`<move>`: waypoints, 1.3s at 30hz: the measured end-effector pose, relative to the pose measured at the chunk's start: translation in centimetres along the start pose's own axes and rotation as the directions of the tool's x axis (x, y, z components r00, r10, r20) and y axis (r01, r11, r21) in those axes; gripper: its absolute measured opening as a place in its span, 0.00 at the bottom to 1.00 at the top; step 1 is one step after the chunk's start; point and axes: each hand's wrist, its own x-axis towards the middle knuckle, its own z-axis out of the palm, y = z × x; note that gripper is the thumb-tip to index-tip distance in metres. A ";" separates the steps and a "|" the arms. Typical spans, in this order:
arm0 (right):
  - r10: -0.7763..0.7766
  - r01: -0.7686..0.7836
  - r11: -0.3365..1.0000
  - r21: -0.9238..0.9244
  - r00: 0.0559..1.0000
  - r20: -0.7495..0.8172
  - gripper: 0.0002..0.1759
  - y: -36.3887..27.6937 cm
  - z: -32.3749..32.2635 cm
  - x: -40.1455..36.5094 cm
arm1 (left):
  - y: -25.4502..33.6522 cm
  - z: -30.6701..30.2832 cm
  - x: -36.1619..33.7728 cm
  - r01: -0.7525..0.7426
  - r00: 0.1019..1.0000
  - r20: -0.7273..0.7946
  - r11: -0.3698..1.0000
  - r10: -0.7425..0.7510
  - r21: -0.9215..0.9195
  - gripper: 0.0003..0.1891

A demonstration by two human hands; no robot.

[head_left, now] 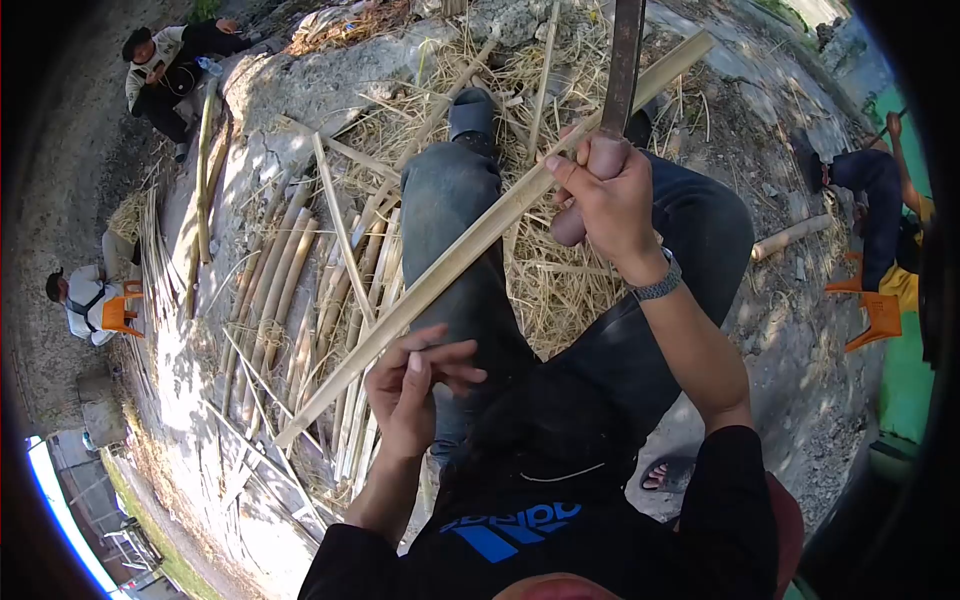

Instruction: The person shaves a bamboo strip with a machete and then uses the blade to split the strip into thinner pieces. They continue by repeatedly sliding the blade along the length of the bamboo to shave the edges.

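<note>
Flat bamboo strip [470, 248] is pinched by left hand [405, 395], blade [625, 70] gripped by right hand [605, 195]; pale split slats [285, 270] and shavings [560, 290] are strewn beneath.

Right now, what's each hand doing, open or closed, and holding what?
Left hand: closed, fingers pinching the bamboo strip.
Right hand: closed around the handle of the knife.
</note>
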 end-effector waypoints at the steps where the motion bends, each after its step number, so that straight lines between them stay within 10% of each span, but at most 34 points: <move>1: 0.011 -0.011 1.000 0.007 1.000 -0.011 0.07 0.5 -0.5 0.3 | -0.1 -1.6 -1.2 -0.273 0.938 -0.108 0.892 0.330 0.360 0.23; 3: -0.031 0.031 0.999 0.022 0.999 -0.015 0.07 1.6 -1.6 1.1 | 1.9 -7.4 -1.3 -0.245 0.742 -0.008 0.283 0.670 0.927 0.28; 5: -0.040 0.040 0.999 -0.010 0.998 -0.037 0.07 0.8 -2.0 1.5 | 4.5 -12.7 -2.5 -0.129 0.885 0.092 0.051 0.457 0.990 0.39; 7: -0.063 0.059 0.995 -0.081 0.997 -0.049 0.07 0.7 -2.3 1.8 | 3.8 -16.3 -5.4 0.108 0.994 -0.106 0.249 -0.022 0.962 0.39; 9: -0.068 0.066 0.995 -0.081 0.998 -0.016 0.08 0.8 -2.7 2.4 | 3.4 -16.9 -7.2 0.279 0.899 -0.250 0.029 -0.358 0.960 0.33; 14: -0.002 0.002 0.961 -0.277 1.000 0.001 0.17 -1.4 -3.8 2.2 | 1.7 -15.8 -7.3 0.435 0.897 -0.390 0.259 -0.207 0.862 0.12; 20: 0.042 0.109 0.656 -0.747 0.983 0.181 0.23 -3.1 -5.6 -1.0 | 4.0 -8.2 -1.2 0.307 0.952 -0.292 0.278 -0.095 0.910 0.16; 23: 0.171 -0.042 0.865 -0.500 0.962 0.215 0.27 -2.9 -3.2 -4.1 | 3.8 -5.6 1.3 0.190 0.981 -0.163 0.396 -0.102 0.898 0.17; 30: 0.040 0.448 0.612 -0.651 0.805 0.592 0.27 -0.3 1.3 -9.9 | 1.2 -1.5 4.5 0.024 0.985 -0.102 0.474 0.139 0.880 0.15; 33: -0.096 0.589 0.427 -0.686 0.784 0.613 0.28 0.7 1.1 -7.0 | 1.5 -1.3 4.0 0.027 0.986 -0.111 0.531 0.127 0.847 0.14; 39: -0.133 0.381 0.346 -0.857 0.924 0.357 0.27 -0.7 -2.6 0.4 | 2.8 -1.7 3.1 0.111 0.991 -0.132 0.501 0.006 0.858 0.14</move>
